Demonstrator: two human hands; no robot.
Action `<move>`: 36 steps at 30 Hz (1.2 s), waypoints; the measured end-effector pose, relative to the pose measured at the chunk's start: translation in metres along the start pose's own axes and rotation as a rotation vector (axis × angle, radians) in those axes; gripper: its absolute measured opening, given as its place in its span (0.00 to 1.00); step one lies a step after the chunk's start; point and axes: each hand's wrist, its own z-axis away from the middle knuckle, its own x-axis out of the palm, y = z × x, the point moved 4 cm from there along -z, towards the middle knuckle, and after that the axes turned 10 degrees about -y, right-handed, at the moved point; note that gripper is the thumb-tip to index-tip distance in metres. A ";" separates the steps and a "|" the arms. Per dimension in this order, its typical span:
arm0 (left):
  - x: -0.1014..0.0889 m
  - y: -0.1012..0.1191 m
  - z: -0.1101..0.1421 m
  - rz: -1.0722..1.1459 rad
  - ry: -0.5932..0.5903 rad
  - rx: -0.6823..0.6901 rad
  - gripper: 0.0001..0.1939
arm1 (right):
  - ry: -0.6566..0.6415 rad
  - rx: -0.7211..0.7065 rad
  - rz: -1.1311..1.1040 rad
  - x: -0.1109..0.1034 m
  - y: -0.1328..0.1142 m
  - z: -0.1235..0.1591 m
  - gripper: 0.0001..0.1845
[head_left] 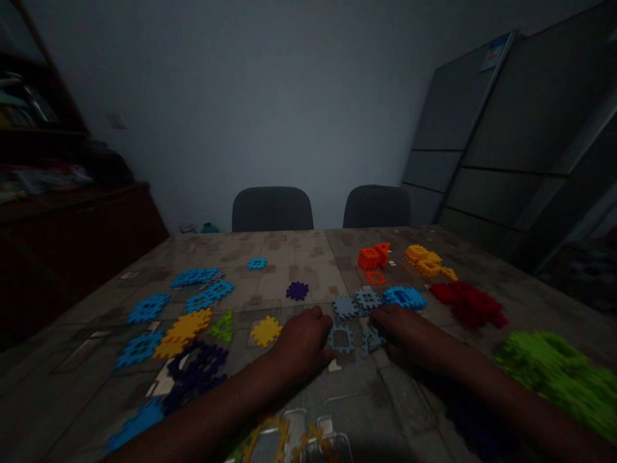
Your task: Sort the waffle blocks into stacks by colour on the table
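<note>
Two dark chairs [272, 209] stand across our patterned table [299, 247] in the head view. Our left hand [306, 335] curls beside a gray square frame piece [342, 339], our right hand [396, 329] beside a gray triangular piece [370, 342]; we cannot tell whether either hand's fingers grip. Gray square tiles [345, 308] lie just beyond.

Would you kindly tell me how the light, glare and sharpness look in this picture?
In the head view, the light is dim, with the shelves at left nearly lost in shadow; in the head view, left hand and right hand are dark, finger detail faint; in the head view, pale streaks on the near tabletop may be glare, and the green pile looks soft.
</note>
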 end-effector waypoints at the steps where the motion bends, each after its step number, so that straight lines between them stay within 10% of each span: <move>1: 0.000 0.000 0.000 0.001 -0.001 0.001 0.11 | 0.018 -0.014 -0.015 0.000 -0.001 0.000 0.15; 18: -0.001 -0.002 0.000 -0.008 -0.020 -0.006 0.12 | -0.050 -0.101 0.204 -0.001 -0.027 -0.010 0.15; 36: -0.001 0.018 -0.009 0.020 -0.012 -0.029 0.13 | 0.015 0.006 0.310 0.001 -0.003 -0.016 0.15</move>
